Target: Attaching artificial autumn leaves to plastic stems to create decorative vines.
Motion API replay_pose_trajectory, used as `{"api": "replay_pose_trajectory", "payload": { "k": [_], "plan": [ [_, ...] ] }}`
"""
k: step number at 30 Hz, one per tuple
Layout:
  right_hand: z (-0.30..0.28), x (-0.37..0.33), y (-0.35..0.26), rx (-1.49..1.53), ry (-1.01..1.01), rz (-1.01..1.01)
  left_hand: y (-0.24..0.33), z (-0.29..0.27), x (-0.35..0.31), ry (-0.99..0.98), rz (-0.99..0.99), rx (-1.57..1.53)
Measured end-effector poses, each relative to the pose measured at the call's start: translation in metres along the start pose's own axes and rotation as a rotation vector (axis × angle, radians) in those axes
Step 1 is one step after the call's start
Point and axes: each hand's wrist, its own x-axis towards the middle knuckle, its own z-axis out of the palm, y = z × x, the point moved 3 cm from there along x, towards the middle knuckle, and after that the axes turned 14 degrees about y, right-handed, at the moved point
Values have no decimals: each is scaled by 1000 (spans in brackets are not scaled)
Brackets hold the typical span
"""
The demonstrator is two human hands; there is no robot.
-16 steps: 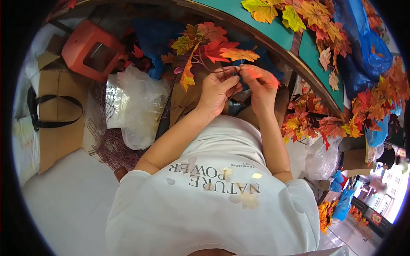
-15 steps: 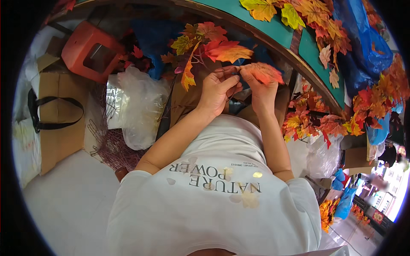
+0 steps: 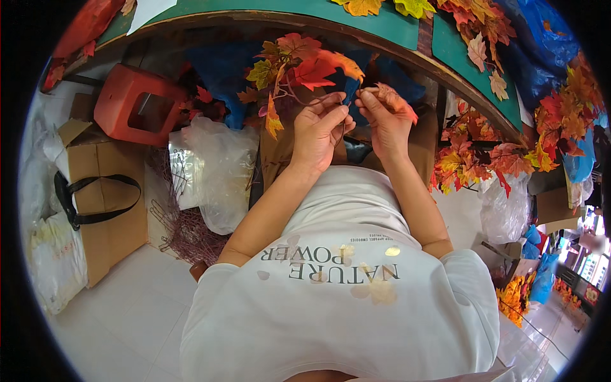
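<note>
Above my lap, my left hand (image 3: 320,132) is closed on the stem of an artificial maple-leaf branch (image 3: 299,67). Its red, orange and yellow-green leaves fan out beyond my fingers toward the table. My right hand (image 3: 387,124) pinches a single orange-red artificial maple leaf (image 3: 397,102) at its base, between thumb and fingers. Both sets of fingertips face each other with a small gap between them. The leaf's base and the end of the branch stem are partly covered by my fingers.
A green-topped table (image 3: 299,22) curves across the far side, with more maple leaves (image 3: 474,19) and a blue plastic bag (image 3: 531,51) at right. Left are a red stool (image 3: 118,105), a cardboard box (image 3: 105,210), clear plastic bags (image 3: 226,172) and a heap of brown wire stems (image 3: 184,226).
My hands have drawn slightly apart, the right one shifting a little to the right with the leaf. The whole view has shifted slightly.
</note>
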Motion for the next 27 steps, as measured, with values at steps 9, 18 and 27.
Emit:
{"api": "replay_pose_trajectory", "payload": {
  "k": [9,18,27],
  "plan": [
    [0,-9,20,223,41,392,-1,4,-2,25,18,-38],
    [0,-10,29,236,17,393,-3,0,2,45,22,-30],
    [-1,-12,32,234,-13,339,-4,-3,2,54,18,-24]
  ]
}}
